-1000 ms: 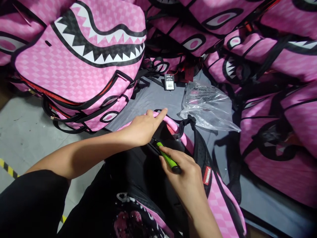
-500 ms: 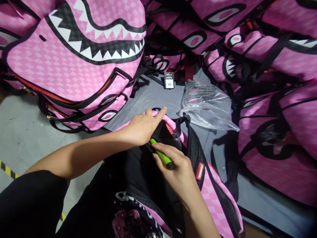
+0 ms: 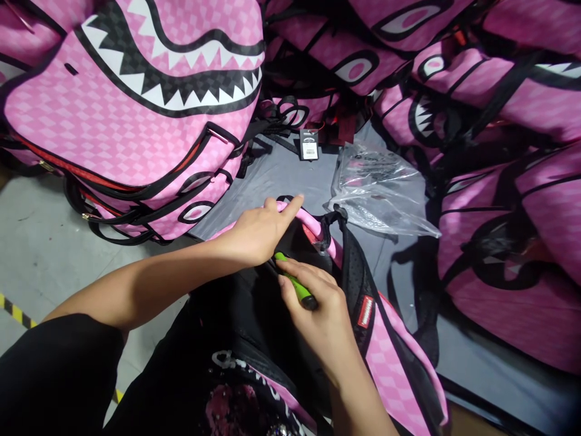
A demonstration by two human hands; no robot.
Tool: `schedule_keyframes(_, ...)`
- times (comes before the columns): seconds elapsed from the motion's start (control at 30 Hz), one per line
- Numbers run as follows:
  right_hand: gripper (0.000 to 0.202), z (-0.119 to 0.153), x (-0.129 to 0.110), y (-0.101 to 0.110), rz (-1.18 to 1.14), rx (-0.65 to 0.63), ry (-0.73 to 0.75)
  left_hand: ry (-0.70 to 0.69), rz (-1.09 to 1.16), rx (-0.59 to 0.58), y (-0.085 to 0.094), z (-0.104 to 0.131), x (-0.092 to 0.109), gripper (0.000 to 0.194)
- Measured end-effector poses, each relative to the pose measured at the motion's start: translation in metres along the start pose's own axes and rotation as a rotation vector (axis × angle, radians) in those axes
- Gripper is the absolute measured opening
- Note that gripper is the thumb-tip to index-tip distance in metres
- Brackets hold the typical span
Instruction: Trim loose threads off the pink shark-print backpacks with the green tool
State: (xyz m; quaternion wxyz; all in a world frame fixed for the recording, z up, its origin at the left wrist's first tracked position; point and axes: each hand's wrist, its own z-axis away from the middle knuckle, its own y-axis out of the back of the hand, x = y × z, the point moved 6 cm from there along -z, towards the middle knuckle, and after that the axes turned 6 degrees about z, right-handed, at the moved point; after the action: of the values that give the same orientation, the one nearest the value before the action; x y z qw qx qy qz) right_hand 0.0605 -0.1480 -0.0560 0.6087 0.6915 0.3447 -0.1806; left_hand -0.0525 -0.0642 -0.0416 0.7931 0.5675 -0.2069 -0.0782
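A pink and black backpack (image 3: pixel 394 369) lies close in front of me, its black side up. My right hand (image 3: pixel 318 297) is closed round a green tool with a black end (image 3: pixel 297 283), whose far tip is hidden beside my other hand at the black fabric. My left hand (image 3: pixel 261 233) rests on the bag's upper edge, near the pink rim (image 3: pixel 313 225). Its index finger points forward; the other fingers curl down over the fabric, and what they grip is hidden. A black strap with a red label (image 3: pixel 365 312) lies right of my right hand.
Stacked pink backpacks (image 3: pixel 136 127) with shark mouths stand at the left. More pink bags (image 3: pixel 512 272) fill the right and back. On the grey table (image 3: pixel 281 175) lie a clear plastic bag (image 3: pixel 385 194) and a black tag (image 3: pixel 309 145). Yellow-black tape (image 3: pixel 16 312) marks the floor.
The view has shifted slightly. My right hand and the green tool have tilted a little, while my left hand stays nearly in the same place on the bag.
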Motion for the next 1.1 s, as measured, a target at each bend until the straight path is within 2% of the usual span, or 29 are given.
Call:
schedule_keyframes(0.2, 0.020, -0.0011, 0.0000, -0.0002, -0.004, -0.017, 0.007, 0.004, 0.001, -0.009, 0.0023, 0.0022, 0.0003, 0.088)
schedule_keyframes(0.53, 0.020, 0.0035, -0.0052, 0.0055, 0.101, 0.053, 0.045, 0.015, 0.011, 0.002, -0.0011, -0.0006, -0.0011, 0.087)
schedule_keyframes(0.73, 0.021, 0.0058, -0.0018, 0.0047, 0.108, 0.081, -0.018, 0.013, 0.002, 0.004, -0.0007, -0.0010, -0.0012, 0.087)
schedule_keyframes(0.83, 0.020, 0.0055, -0.0003, 0.0024, 0.066, 0.045, -0.022, 0.009, -0.002, 0.008, -0.0018, -0.0012, -0.0016, 0.089)
schedule_keyframes(1.1, 0.020, 0.0056, -0.0034, 0.0067, 0.134, 0.024, -0.008, 0.014, 0.000, 0.015, -0.0015, -0.0016, -0.0022, 0.089)
